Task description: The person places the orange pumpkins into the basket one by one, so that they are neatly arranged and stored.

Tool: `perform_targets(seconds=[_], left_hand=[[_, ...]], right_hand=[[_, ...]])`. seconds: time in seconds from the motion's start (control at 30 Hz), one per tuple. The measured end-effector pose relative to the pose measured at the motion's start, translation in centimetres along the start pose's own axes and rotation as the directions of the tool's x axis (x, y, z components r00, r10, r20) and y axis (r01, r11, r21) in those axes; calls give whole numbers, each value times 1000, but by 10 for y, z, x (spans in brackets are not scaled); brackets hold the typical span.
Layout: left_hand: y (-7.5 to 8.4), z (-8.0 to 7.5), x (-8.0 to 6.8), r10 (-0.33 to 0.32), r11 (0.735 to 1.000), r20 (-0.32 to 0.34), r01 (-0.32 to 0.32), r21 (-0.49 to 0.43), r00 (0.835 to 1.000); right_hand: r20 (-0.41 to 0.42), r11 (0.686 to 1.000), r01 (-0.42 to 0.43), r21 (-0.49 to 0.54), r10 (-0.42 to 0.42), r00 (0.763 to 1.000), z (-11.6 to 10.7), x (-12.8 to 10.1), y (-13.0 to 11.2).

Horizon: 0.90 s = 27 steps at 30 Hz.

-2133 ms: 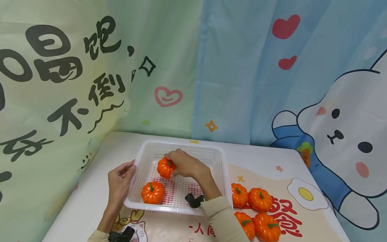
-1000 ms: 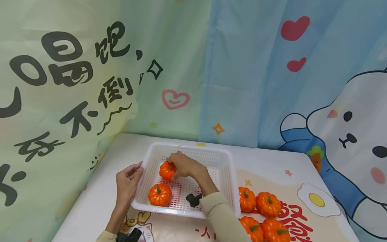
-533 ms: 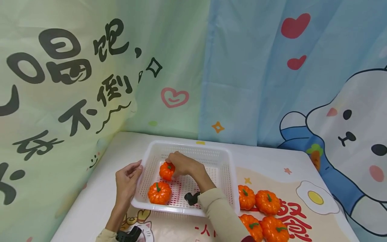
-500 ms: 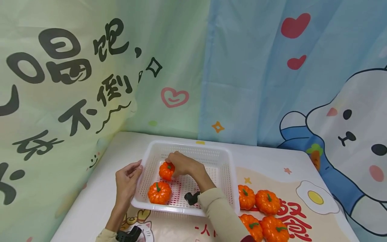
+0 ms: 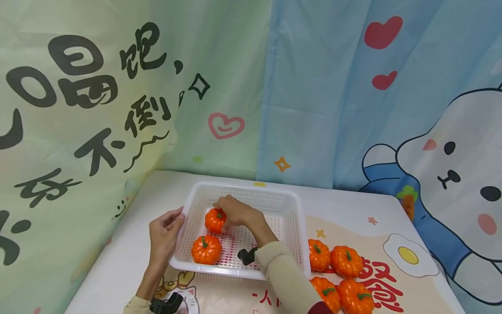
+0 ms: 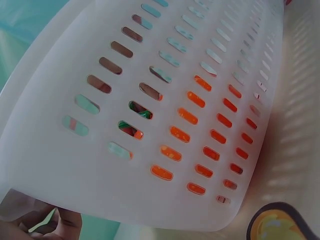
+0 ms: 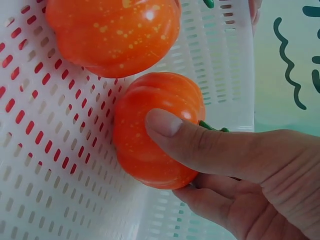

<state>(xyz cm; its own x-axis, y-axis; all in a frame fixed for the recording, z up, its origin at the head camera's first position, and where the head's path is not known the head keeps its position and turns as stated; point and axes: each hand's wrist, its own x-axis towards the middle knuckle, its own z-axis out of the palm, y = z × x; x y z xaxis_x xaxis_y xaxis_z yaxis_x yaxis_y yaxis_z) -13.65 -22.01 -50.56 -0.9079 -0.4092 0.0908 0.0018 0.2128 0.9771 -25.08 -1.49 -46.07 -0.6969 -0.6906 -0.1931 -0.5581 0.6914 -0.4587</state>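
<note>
My right hand (image 5: 239, 213) reaches into a white perforated plastic basket (image 5: 280, 274) and grips a small orange toy pumpkin (image 5: 214, 220) with a green stem. In the right wrist view the thumb lies across this pumpkin (image 7: 145, 130), with fingers behind it. A second pumpkin (image 5: 206, 250) sits nearer the front left corner of the basket, beside the held one. My left hand (image 5: 164, 231) holds the left rim of the basket, thumb and fingers at the edge. The left wrist view shows the basket's slotted wall (image 6: 100, 170), orange showing through, and part of the left hand (image 6: 65, 225).
Right of the basket, several more pumpkins (image 5: 347, 261) stand grouped on the table. A printed mat (image 5: 376, 235) with a fried egg and red lettering lies under them. Behind the white table (image 5: 333, 203) hangs a printed curtain (image 5: 298, 109).
The held pumpkin has shifted slightly left inside the basket, toward its left wall, with my right hand still gripping it. My left hand has stayed at the rim. The head view has turned a little.
</note>
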Motion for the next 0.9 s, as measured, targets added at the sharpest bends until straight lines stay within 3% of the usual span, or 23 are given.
perform_targets(seconds=[0.57, 0.73, 0.9], left_hand=[[-2, -1, -3, -4, 1000, 1, 4, -2, 1000], [-1, -1, -2, 10, 1000, 0, -10, -4, 1000], [0, 0, 0, 21, 1000, -4, -21, 17, 1000]], right_hand=[[-4, 1000, -21, 8, 21, 1000, -2, -6, -1], [-17, 1000, -8, 4, 8, 1000, -12, -17, -2], [-35, 997, -45, 58, 47, 998, -22, -33, 0]])
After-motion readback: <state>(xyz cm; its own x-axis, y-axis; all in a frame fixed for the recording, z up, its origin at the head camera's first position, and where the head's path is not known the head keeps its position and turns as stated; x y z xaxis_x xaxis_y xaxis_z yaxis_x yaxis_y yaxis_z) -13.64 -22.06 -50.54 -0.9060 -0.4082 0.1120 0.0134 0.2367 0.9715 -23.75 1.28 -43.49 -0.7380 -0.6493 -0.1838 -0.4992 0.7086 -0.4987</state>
